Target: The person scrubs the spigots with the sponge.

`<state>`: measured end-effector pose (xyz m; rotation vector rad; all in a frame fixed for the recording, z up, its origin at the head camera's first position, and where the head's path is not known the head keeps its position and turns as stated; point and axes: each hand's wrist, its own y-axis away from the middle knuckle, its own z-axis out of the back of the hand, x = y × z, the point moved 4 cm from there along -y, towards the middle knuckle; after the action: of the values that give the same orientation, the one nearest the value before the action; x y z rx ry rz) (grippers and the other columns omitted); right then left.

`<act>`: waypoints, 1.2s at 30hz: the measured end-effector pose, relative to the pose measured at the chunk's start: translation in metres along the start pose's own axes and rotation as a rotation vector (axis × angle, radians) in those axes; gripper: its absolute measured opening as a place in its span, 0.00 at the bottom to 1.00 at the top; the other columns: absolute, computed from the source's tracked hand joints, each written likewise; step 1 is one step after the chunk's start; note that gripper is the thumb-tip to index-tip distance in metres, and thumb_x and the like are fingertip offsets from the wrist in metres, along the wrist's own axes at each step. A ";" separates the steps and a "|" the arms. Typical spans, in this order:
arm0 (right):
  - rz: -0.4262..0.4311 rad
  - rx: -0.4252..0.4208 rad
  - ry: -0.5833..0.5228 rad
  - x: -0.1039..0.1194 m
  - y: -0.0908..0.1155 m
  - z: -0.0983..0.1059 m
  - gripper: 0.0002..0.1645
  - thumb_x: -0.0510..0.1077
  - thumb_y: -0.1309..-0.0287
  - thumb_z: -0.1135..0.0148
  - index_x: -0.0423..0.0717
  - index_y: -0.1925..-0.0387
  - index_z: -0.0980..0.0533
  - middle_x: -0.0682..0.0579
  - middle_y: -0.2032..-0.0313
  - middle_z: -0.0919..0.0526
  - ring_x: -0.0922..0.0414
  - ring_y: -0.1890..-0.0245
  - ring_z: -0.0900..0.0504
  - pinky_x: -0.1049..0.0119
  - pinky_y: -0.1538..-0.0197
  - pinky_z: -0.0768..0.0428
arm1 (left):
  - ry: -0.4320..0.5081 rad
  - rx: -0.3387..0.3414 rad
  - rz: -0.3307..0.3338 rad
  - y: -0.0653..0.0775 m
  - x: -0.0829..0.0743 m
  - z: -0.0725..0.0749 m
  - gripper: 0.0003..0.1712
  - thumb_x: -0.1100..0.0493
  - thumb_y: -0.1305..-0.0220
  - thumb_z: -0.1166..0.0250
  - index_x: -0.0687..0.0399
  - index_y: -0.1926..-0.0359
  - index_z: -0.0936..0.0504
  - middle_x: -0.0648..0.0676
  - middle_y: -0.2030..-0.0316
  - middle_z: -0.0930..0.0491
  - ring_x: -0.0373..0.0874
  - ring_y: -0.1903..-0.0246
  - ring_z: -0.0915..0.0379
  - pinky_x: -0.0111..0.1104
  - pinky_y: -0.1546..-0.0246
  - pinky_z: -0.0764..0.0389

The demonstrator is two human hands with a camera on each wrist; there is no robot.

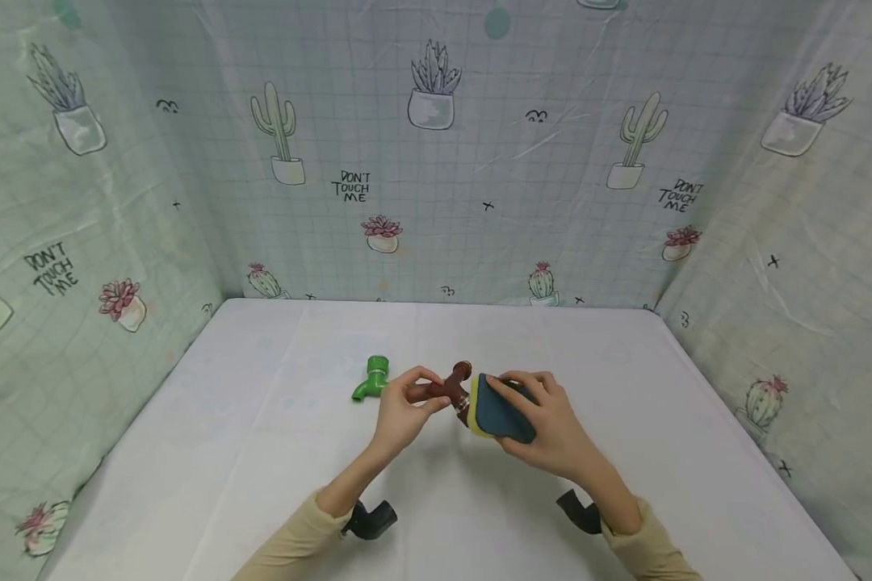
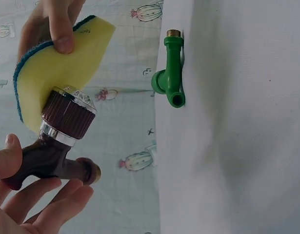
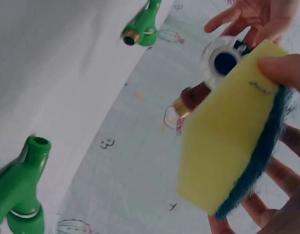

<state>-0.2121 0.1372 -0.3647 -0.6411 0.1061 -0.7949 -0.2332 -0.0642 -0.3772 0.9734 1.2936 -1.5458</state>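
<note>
White table (image 1: 225,460) below us: we seem to be wiping the shiny brown plastic-looking tap (image 1: 450,386).
Our left hand (image 1: 401,415) pinches it in the air; our right hand (image 1: 555,424) curls round the yellow-and-blue foam sponge (image 1: 501,415), by the tap's ridged knob (image 2: 69,113). Next, probably, we should turn it.

1. The head view looks forward and down from above the near side of the white counter (image 1: 291,460), farthest back, taking in the left hand (image 1: 401,413), the right hand (image 1: 556,426) and the pale cactus-printed fabric backdrop (image 1: 436,202).
2. The left wrist view looks from close by the left hand, rolled sideways: counter on the right, backdrop on the left.
3. The right wrist view, close by the right hand, is tilted, with the counter's edge running diagonally.
4. All three share the glossy dark-brown tap (image 2: 67,114) and yellow-and-blue rectangular sponge (image 3: 228,131).
</note>
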 end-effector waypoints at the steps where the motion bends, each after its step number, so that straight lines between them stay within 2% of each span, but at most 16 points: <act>1: 0.020 -0.014 0.048 0.003 -0.001 -0.001 0.48 0.51 0.70 0.27 0.57 0.40 0.35 0.51 0.47 0.30 0.53 0.54 0.36 0.54 0.61 0.31 | -0.010 -0.012 -0.015 0.001 -0.003 0.000 0.10 0.70 0.54 0.33 0.63 0.68 0.23 0.65 0.68 0.18 0.53 0.64 0.19 0.25 0.71 0.21; 5: 0.093 -0.066 0.188 0.015 -0.003 -0.003 0.49 0.54 0.73 0.25 0.54 0.42 0.33 0.50 0.49 0.29 0.50 0.56 0.35 0.55 0.64 0.33 | -0.036 -0.061 -0.037 0.005 -0.015 -0.002 0.10 0.71 0.55 0.33 0.67 0.68 0.23 0.67 0.68 0.19 0.56 0.64 0.20 0.24 0.71 0.21; 10: 0.144 -0.096 0.290 0.025 -0.002 -0.006 0.50 0.56 0.73 0.25 0.54 0.41 0.33 0.48 0.49 0.29 0.49 0.58 0.34 0.55 0.64 0.34 | -0.030 -0.102 -0.006 0.006 -0.020 -0.002 0.12 0.69 0.55 0.32 0.68 0.66 0.21 0.66 0.68 0.18 0.56 0.64 0.20 0.24 0.71 0.21; 15: 0.075 -0.103 0.212 0.017 -0.002 -0.001 0.50 0.55 0.72 0.25 0.54 0.41 0.34 0.48 0.49 0.30 0.49 0.58 0.35 0.55 0.65 0.33 | -0.004 -0.094 -0.036 0.006 -0.022 -0.003 0.13 0.70 0.56 0.32 0.68 0.65 0.21 0.66 0.67 0.19 0.56 0.63 0.21 0.30 0.67 0.18; 20: 0.016 -0.102 0.131 0.009 -0.004 0.004 0.48 0.53 0.72 0.26 0.54 0.42 0.33 0.49 0.48 0.30 0.51 0.57 0.35 0.56 0.65 0.33 | 0.064 -0.040 -0.066 0.002 -0.005 -0.003 0.12 0.69 0.55 0.32 0.64 0.65 0.21 0.64 0.64 0.19 0.52 0.63 0.21 0.31 0.61 0.19; 23: 0.008 -0.101 0.126 0.009 -0.004 0.006 0.48 0.52 0.72 0.26 0.54 0.42 0.33 0.49 0.48 0.31 0.51 0.57 0.36 0.56 0.64 0.33 | 0.160 0.024 -0.013 -0.001 0.006 -0.003 0.13 0.69 0.54 0.33 0.66 0.64 0.23 0.65 0.58 0.21 0.48 0.61 0.20 0.32 0.60 0.19; 25: 0.020 -0.108 0.134 0.010 -0.004 0.007 0.48 0.52 0.72 0.26 0.54 0.41 0.33 0.49 0.48 0.31 0.51 0.57 0.36 0.55 0.64 0.33 | 0.256 0.060 0.059 -0.003 0.011 -0.002 0.12 0.71 0.54 0.33 0.68 0.66 0.24 0.66 0.54 0.23 0.48 0.61 0.20 0.33 0.60 0.19; 28: 0.049 -0.117 0.154 0.013 -0.004 0.008 0.49 0.52 0.72 0.26 0.54 0.41 0.34 0.48 0.48 0.31 0.50 0.57 0.36 0.54 0.64 0.34 | 0.359 0.104 0.155 -0.006 0.017 -0.002 0.09 0.73 0.56 0.34 0.64 0.72 0.25 0.70 0.52 0.26 0.50 0.60 0.21 0.35 0.60 0.19; 32: 0.085 -0.118 0.178 0.014 -0.005 0.010 0.49 0.50 0.71 0.28 0.54 0.40 0.35 0.47 0.47 0.31 0.49 0.56 0.37 0.53 0.63 0.35 | 0.375 0.171 0.231 -0.006 0.024 -0.003 0.13 0.72 0.55 0.34 0.50 0.81 0.26 0.68 0.51 0.26 0.47 0.58 0.22 0.35 0.58 0.20; 36: 0.118 -0.111 0.201 0.014 -0.004 0.012 0.48 0.50 0.71 0.28 0.54 0.41 0.34 0.48 0.47 0.31 0.49 0.56 0.37 0.53 0.62 0.37 | 0.391 0.262 0.289 -0.006 0.030 -0.005 0.15 0.72 0.53 0.36 0.50 0.83 0.29 0.60 0.57 0.22 0.43 0.61 0.22 0.36 0.57 0.20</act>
<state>-0.2008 0.1311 -0.3505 -0.6527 0.3701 -0.7414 -0.2479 -0.0624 -0.4043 1.6181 1.1577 -1.3608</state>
